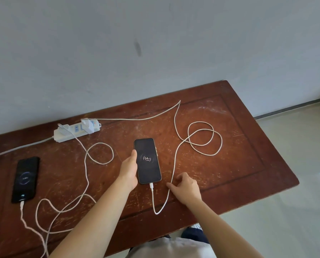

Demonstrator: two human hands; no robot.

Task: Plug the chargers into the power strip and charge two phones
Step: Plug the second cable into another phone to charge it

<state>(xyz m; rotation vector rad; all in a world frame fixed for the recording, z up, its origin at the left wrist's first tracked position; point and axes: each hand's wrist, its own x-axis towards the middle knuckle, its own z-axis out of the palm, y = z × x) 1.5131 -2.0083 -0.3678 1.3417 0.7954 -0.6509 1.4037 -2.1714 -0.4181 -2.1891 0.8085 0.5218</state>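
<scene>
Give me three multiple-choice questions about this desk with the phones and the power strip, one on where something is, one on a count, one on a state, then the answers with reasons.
1. Where is the power strip?
A. Far left of the table
B. Near right corner
C. On the floor

2. How many phones lie on the table?
A. One
B. Two
C. Three

3. What does the middle phone show?
A. Cracked glass
B. Blank screen
C. Charging at 54 percent

Answers:
1. A, it sits by the wall at the left.
2. B, the middle phone and the left phone.
3. C, the number glows on screen, cable plugged in, left hand touching its edge.
</scene>
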